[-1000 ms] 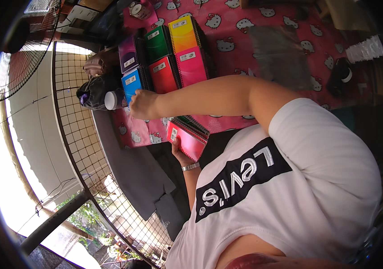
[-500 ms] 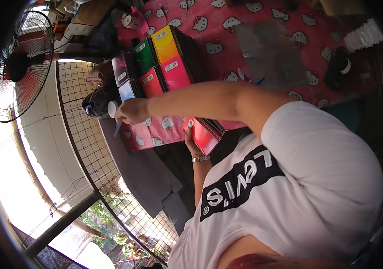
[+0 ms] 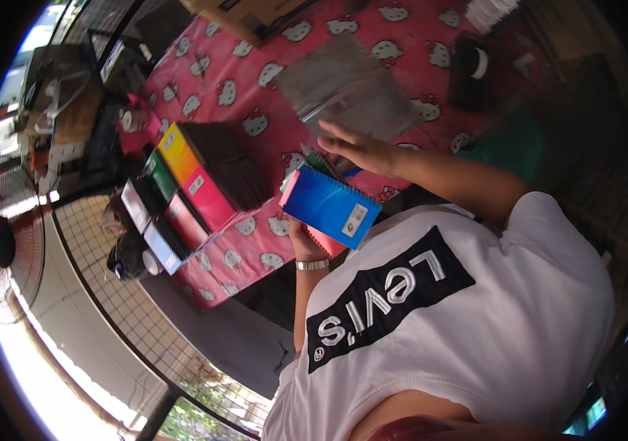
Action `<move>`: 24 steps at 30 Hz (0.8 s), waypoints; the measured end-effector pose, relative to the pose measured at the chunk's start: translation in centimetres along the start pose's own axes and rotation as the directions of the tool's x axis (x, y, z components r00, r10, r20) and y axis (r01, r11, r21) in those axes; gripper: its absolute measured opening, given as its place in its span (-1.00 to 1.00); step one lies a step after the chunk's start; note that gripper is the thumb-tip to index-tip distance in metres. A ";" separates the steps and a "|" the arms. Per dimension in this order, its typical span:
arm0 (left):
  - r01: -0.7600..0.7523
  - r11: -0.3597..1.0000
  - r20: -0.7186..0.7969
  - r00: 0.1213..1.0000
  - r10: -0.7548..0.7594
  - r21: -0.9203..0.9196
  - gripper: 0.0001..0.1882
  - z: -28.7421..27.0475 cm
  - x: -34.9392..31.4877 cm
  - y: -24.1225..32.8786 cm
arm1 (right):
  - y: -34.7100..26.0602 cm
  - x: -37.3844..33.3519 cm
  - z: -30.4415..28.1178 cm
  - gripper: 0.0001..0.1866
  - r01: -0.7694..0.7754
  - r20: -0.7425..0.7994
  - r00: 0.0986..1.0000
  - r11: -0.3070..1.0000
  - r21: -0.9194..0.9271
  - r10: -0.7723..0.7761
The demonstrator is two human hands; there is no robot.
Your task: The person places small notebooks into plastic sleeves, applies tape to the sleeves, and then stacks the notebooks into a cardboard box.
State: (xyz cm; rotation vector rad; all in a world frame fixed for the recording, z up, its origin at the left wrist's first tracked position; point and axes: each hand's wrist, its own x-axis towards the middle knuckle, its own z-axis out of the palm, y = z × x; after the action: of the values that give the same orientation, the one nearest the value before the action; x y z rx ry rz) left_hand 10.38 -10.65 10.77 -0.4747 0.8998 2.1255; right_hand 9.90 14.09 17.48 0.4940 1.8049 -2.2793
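Observation:
My left hand [image 3: 305, 242], with a metal-band watch on its wrist, is closed around a small stack of spiral notebooks. The top one is a blue notebook [image 3: 332, 206] with a white label; a red-pink notebook [image 3: 321, 239] shows under it, and something green sticks out behind. My right hand [image 3: 361, 151] is raised just beyond the held stack with its fingers stretched out. Below its fingers lies a clear plastic bag [image 3: 350, 84] on the table. Left of the hands stand rows of spiral notebooks with yellow, green, pink, red and light blue covers, among them a pink notebook [image 3: 207, 195].
A pink table cover [image 3: 203, 95] with white cat heads spreads under everything. A cardboard box [image 3: 255, 18] sits at the far edge. On the right are a dark object with a white ring [image 3: 479, 65] and a green stool-like shape [image 3: 508, 147]. A fan [image 3: 16, 257] stands left.
My right hand has swung back from the left table edge to the right and opened. A blue notebook now tops the red one in my left hand. The view has turned.

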 end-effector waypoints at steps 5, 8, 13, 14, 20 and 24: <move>0.027 0.969 0.109 0.993 -0.055 0.246 -0.16 11.0 7.1 -0.7 | 3.2 -2.2 -6.2 -0.06 0.141 0.115 0.985 0.979 -0.145 -0.125; -0.218 0.753 0.238 0.968 0.084 0.621 -0.30 10.7 13.2 -1.8 | 3.7 -0.8 -9.7 0.06 0.243 -0.007 0.967 0.926 -0.288 -0.256; -0.457 0.564 0.520 0.852 0.057 0.688 -0.14 11.3 18.1 -4.8 | 9.8 1.9 -14.3 0.05 0.450 -0.106 0.796 0.699 -0.555 -0.596; -0.444 0.544 0.519 0.855 0.018 0.712 -0.13 10.4 18.9 -4.8 | 10.5 2.4 -14.8 0.04 0.428 -0.102 0.795 0.672 -0.605 -0.598; -0.447 0.447 0.468 0.881 0.070 0.775 -0.05 10.0 19.8 -5.9 | 12.2 3.9 -14.6 -0.05 0.390 -0.125 0.810 0.685 -0.615 -0.573; -0.458 0.460 0.487 0.871 0.062 0.761 0.00 8.1 20.3 -5.2 | 12.2 4.6 -16.0 -0.02 0.451 -0.017 0.795 0.610 -0.651 -0.606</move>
State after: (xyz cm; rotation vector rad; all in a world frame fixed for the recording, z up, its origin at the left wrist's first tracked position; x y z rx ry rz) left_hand 1.10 7.90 2.18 0.6646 1.7058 1.5915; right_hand 12.14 26.92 1.46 0.0958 2.9976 -1.7344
